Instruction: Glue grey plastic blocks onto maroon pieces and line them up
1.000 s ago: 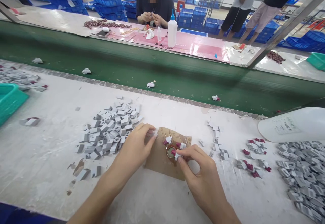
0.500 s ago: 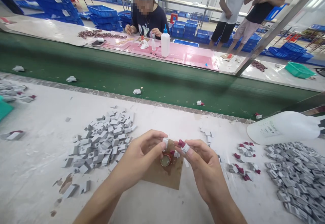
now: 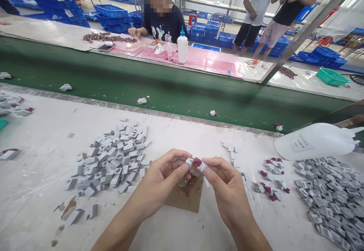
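Observation:
Between thumb and fingers, my left hand pinches a small light-grey block. My right hand grips a grey piece with a maroon part on its left side. The two pieces are close together; whether they touch I cannot tell. Beneath them a brown board lies on the table, carrying a small round cap that my left fingers partly cover. Loose grey blocks are heaped left of my hands. Grey pieces with maroon parts lie to the right.
A large pile of grey pieces and a white plastic bottle lie at the right. Beyond the table, a green conveyor belt carries several small pieces. A co-worker sits across it, and two people stand behind.
My hands have come closer together, bringing the maroon part up beside the grey block. Pieces on the belt have shifted left. The co-worker's hand has moved left toward the brown pile.

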A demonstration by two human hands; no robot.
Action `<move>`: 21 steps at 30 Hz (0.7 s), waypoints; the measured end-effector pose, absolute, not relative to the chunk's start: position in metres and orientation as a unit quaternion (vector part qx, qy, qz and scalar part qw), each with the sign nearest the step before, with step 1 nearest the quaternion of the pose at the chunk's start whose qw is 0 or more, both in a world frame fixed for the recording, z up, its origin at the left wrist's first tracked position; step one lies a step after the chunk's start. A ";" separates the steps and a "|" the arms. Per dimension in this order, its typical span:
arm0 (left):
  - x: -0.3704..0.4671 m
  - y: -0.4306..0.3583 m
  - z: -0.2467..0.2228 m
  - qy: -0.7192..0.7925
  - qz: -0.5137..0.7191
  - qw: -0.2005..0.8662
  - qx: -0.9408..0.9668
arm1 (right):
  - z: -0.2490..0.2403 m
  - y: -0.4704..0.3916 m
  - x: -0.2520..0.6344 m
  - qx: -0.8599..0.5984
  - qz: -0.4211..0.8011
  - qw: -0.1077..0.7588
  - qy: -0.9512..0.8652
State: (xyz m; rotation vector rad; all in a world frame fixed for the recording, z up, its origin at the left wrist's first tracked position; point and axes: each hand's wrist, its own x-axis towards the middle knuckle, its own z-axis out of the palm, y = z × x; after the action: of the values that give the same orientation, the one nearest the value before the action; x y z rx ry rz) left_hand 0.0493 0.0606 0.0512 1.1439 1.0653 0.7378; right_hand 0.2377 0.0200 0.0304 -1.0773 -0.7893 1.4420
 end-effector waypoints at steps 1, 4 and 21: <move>0.050 0.060 0.052 0.472 0.324 0.649 0.501 | 0.031 0.020 0.238 -0.454 0.610 0.556 -0.336; 0.052 0.060 0.052 0.476 0.326 0.649 0.497 | 0.031 0.021 0.238 -0.455 0.606 0.557 -0.342; 0.053 0.086 0.050 0.492 0.335 0.558 0.578 | 0.035 0.064 0.250 -0.532 0.489 0.416 -0.552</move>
State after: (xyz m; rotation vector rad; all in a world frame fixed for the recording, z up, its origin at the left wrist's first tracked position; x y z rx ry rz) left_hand 0.0525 0.0864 0.0502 1.3642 1.1600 0.7902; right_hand 0.2503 0.0644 0.0347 -1.3364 -1.3854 1.2287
